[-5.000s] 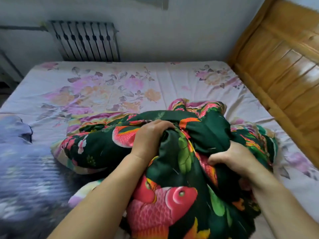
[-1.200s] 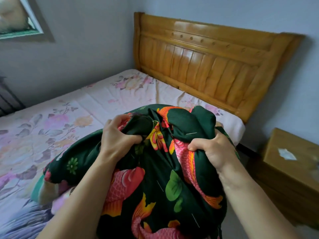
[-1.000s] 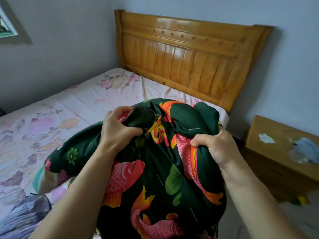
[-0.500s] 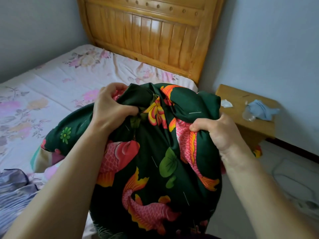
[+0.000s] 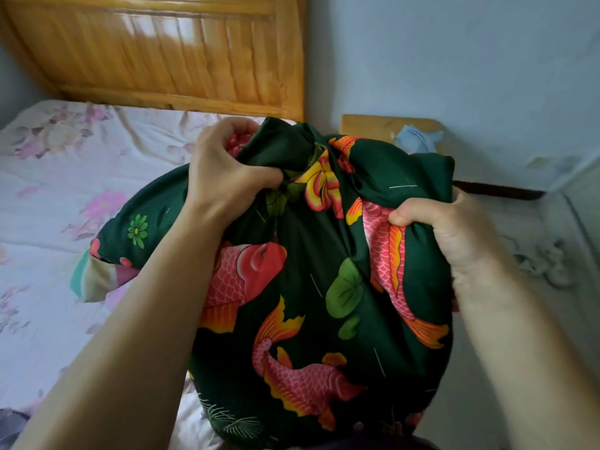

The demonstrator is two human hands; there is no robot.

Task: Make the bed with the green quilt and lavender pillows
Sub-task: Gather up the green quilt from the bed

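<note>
The green quilt (image 5: 324, 287), dark green with pink and orange fish and lily pads, is bunched in a big bundle in front of me, off the bed's right side. My left hand (image 5: 224, 177) grips a fold at its top left. My right hand (image 5: 454, 232) grips the bundle's right edge. A corner of the quilt (image 5: 97, 274) trails onto the floral sheet of the bed (image 5: 65, 177). No lavender pillow can be made out.
The wooden headboard (image 5: 162, 56) stands at the back. A wooden bedside table (image 5: 370, 128) with a pale blue cloth (image 5: 418, 139) on it sits right of the bed by the wall. The pale floor (image 5: 535, 254) lies to the right.
I have lifted the quilt off the bed and turned right with it toward the headboard end; the bedside table and floor have come into view. Both hands keep the same hold.
</note>
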